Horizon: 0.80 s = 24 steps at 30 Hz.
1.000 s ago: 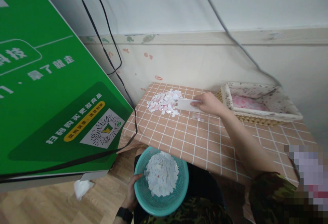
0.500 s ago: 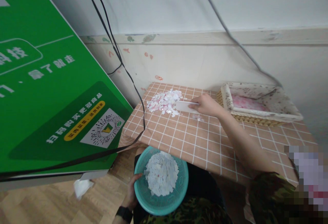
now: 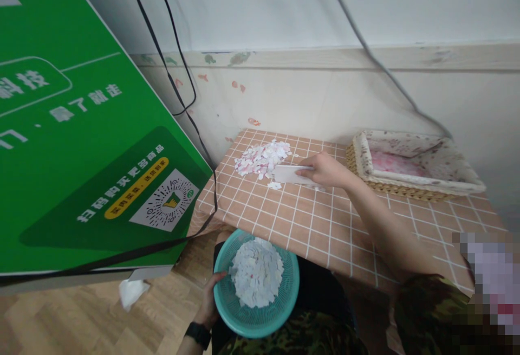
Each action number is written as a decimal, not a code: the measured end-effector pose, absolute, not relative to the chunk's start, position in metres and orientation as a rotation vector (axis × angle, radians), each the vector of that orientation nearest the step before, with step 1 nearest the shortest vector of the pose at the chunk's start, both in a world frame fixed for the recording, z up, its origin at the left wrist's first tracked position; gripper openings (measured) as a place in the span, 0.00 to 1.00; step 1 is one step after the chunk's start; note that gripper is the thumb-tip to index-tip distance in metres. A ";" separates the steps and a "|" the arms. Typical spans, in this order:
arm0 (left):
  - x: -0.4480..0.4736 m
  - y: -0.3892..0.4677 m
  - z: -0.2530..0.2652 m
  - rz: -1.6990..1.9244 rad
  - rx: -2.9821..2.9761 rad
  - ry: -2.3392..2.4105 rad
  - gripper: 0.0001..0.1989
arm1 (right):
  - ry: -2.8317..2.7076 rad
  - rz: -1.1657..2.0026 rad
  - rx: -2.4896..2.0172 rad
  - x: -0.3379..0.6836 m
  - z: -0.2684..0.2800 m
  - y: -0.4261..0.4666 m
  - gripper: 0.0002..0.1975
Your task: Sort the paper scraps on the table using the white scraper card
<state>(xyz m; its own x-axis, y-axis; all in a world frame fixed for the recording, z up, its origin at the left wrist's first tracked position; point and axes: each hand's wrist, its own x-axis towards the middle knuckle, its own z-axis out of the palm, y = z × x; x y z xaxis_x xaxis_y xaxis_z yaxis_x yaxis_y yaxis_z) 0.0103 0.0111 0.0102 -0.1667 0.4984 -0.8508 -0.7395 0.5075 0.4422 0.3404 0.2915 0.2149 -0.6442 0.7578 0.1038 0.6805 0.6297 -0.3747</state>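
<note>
My right hand (image 3: pixel 325 169) grips a flat white card (image 3: pixel 291 174) over the checked tablecloth. The card's left end touches the near right side of a pile of white and pink paper scraps (image 3: pixel 262 157). One small clump of scraps lies just in front of the card. My left hand (image 3: pixel 211 296) holds the left rim of a teal plastic basket (image 3: pixel 257 327) on my lap, thumb over the edge. Inside the basket is a heap of pale paper scraps (image 3: pixel 257 273).
A cloth-lined wicker basket (image 3: pixel 422 184) with pink bits inside stands at the right on the table (image 3: pixel 325 225). At the left rises a green printed panel (image 3: pixel 101 160), with a black strap (image 3: pixel 203 146) hanging across it. A white crumpled item (image 3: pixel 132 293) lies on the floor.
My right hand has moved the card slightly toward me and to the left, along the pile's near edge. My left hand still holds the teal basket.
</note>
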 end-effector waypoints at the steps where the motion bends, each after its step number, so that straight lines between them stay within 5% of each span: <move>1: 0.010 0.011 0.010 1.124 -0.186 1.319 0.11 | -2.592 0.437 -1.168 0.341 0.216 0.291 0.13; 24: 0.014 0.011 0.019 1.120 -0.109 1.197 0.15 | -2.612 0.497 -1.088 0.329 0.217 0.281 0.12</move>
<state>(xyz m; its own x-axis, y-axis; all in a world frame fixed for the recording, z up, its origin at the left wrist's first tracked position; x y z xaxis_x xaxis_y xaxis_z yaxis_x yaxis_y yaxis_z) 0.0138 0.0113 0.0191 -0.0680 0.6280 -0.7753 -0.7319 0.4967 0.4665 0.3294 0.2807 0.2166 -0.6823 0.7224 0.1125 0.6305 0.6593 -0.4096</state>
